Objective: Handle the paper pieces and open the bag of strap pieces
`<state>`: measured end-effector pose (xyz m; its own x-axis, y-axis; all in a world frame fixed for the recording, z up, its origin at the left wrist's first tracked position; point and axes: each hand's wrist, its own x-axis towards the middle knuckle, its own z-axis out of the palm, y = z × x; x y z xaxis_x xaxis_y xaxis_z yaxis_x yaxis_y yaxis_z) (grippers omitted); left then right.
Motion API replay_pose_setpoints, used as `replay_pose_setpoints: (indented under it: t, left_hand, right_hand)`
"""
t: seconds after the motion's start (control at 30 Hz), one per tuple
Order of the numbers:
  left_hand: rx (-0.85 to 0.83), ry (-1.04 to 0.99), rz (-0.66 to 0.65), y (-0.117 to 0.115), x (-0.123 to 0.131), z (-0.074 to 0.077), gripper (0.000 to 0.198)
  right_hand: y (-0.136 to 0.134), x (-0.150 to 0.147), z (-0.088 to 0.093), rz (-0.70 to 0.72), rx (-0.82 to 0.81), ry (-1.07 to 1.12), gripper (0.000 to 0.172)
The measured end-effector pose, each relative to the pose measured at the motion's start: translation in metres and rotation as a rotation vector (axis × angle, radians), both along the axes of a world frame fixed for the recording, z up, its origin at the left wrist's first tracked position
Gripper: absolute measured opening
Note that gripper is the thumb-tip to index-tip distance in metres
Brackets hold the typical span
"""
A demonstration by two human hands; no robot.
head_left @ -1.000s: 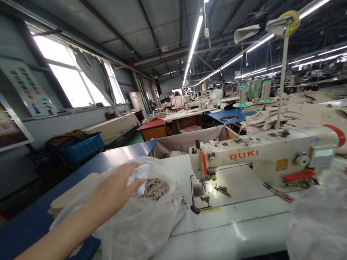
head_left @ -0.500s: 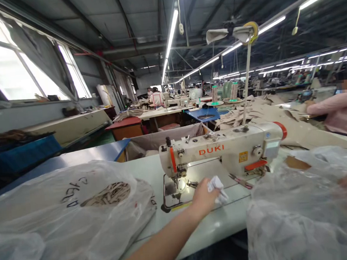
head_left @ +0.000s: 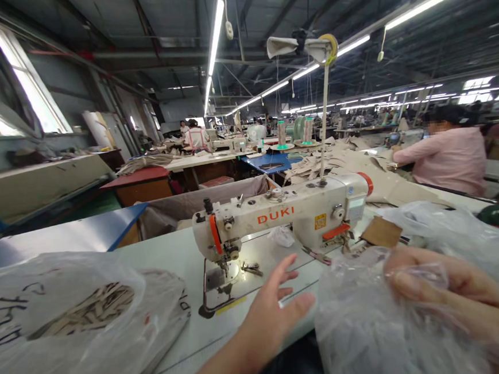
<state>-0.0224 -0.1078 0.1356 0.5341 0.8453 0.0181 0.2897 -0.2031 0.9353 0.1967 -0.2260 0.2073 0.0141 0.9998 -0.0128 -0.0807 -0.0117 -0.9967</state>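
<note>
Clear film: plastic bag (head_left: 364, 328) bunched at the near table edge, right hand (head_left: 453, 303) closed on it, fingers curled into the folds. Left hand (head_left: 270, 315) empty, fingers spread, hovering just left of the bag. White scrap (head_left: 281, 236) lies straight beyond the left hand, under the sewing machine (head_left: 303, 211) arm; left hand nearer to it.

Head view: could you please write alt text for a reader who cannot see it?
The left hand hovers open over a white table before a sewing machine, while the right hand grips a clear bag. A second bag of beige strips lies at left; a person in pink sits behind.
</note>
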Motion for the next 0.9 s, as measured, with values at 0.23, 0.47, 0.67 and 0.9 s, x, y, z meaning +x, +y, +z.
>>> replay_pose_setpoints:
  t: [0.23, 0.47, 0.67, 0.9]
  left_hand:
    - [0.631, 0.033, -0.009, -0.031, -0.026, 0.04, 0.027]
    - [0.809, 0.024, 0.321, -0.026, -0.059, 0.07, 0.028]
    - [0.776, -0.018, 0.507, -0.016, -0.096, 0.059, 0.021]
    - [0.615, -0.053, 0.625, 0.006, -0.108, 0.034, 0.021]
  right_hand:
    - [0.046, -0.049, 0.02, 0.224, 0.222, 0.016, 0.036]
    - [0.106, -0.073, 0.027, 0.352, 0.261, 0.059, 0.039]
    - [0.142, -0.064, 0.004, 0.272, 0.352, -0.268, 0.033]
    - [0.161, -0.07, -0.029, 0.27, 0.635, -0.983, 0.01]
